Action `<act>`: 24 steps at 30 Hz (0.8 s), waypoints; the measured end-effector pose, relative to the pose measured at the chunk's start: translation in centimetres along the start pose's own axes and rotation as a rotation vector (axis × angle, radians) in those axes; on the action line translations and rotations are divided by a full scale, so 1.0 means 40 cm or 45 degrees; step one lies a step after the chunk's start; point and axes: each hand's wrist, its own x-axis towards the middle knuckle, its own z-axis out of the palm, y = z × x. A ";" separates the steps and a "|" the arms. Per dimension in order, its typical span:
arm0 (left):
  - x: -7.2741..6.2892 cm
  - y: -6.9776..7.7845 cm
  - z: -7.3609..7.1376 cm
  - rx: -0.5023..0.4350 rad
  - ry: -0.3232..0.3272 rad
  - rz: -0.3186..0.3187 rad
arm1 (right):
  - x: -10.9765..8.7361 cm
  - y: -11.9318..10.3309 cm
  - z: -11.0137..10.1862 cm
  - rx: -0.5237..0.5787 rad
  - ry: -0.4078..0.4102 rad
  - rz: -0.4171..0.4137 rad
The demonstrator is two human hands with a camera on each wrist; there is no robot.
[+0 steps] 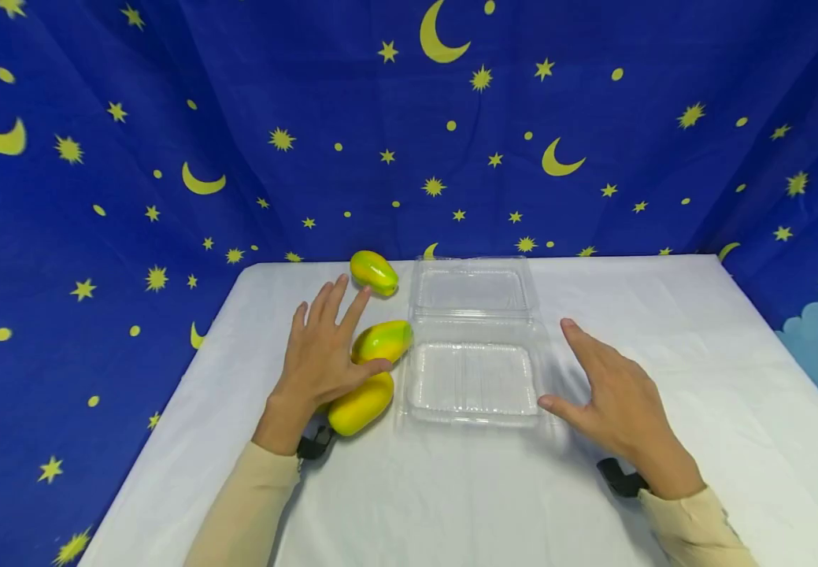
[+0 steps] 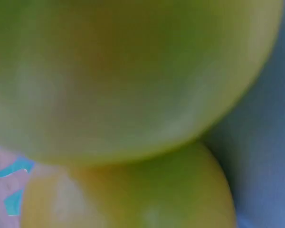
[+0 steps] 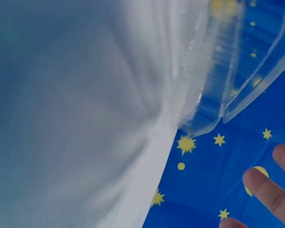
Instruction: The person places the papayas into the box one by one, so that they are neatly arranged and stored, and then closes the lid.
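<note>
My left hand point(image 1: 320, 346) is spread out over the left side of the table, with the thumb overlapping two yellow-green mangoes in the head view. The nearer mango point(image 1: 361, 405) is mostly yellow, and the middle mango point(image 1: 383, 342) has a green end. Beyond the fingertips lies a third mango point(image 1: 374, 272). Close up in the left wrist view, one mango point(image 2: 133, 80) fills the top and overlaps another point(image 2: 133, 194). A clear plastic clamshell box point(image 1: 472, 382) lies unfolded to their right. My right hand point(image 1: 617, 398) hovers beside it, fingers extended, thumb near its right edge, holding nothing.
The clamshell's lid point(image 1: 472, 288) lies flat toward the back of the white-covered table point(image 1: 479, 496). Behind and to the left hangs a blue curtain point(image 1: 352, 94) with yellow moons and stars. Each wrist wears a black camera mount point(image 1: 619, 477).
</note>
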 end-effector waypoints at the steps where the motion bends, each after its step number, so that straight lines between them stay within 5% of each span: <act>1: 0.000 -0.001 0.001 -0.009 0.013 0.008 | -0.003 -0.004 -0.001 0.033 -0.003 0.009; 15: -0.038 -0.065 -0.012 -0.244 0.057 -0.029 | -0.034 -0.040 0.025 0.157 -0.054 0.115; 24: -0.071 -0.089 -0.009 -0.343 0.072 -0.010 | -0.040 -0.033 0.036 0.109 -0.040 0.063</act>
